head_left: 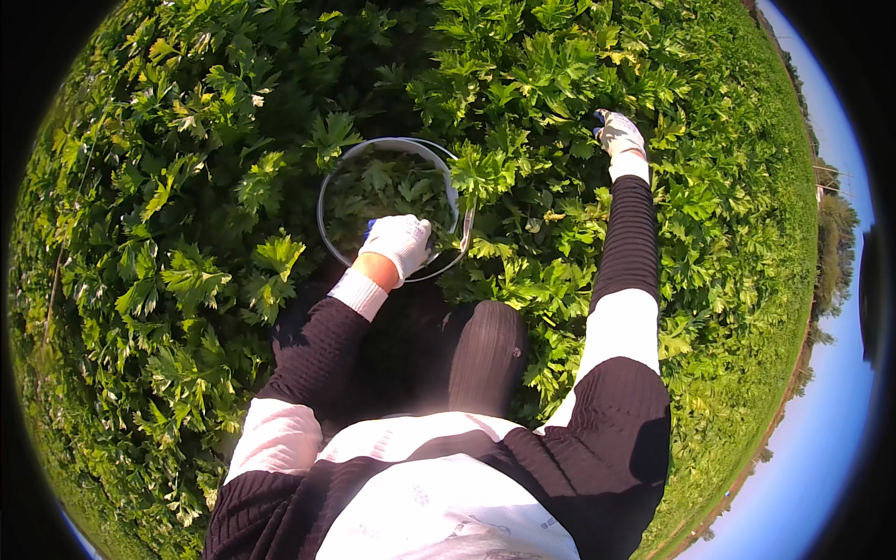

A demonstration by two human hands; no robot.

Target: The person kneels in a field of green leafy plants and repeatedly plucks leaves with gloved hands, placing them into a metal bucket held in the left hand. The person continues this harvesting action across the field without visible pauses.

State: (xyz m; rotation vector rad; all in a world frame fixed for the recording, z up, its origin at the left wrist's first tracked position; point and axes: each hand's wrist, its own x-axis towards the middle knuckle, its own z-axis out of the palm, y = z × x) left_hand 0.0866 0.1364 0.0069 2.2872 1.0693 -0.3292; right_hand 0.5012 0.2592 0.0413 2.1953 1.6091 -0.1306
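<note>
Between the plants in front of me stands a round bucket [323, 203] with a pale rim, and loose green leaves [381, 183] lie in it. My left hand [399, 241], in a white knit glove with blue on it, is over the bucket's near side with its fingers curled. Whether it grips anything is hidden by the back of the hand. Off to the right, my right hand [620, 134] in a similar glove reaches down among leafy celery-like plants [553, 77]. Its fingertips are partly lost in the foliage, so a hold on a stem cannot be made out.
The bucket's thin bail handle [467, 227] hangs at its right side. Dense leafy rows [189, 273] surround me closely on both sides. My dark-trousered knee [488, 357] is just behind the bucket. Trees [834, 255] line the field's far edge at right.
</note>
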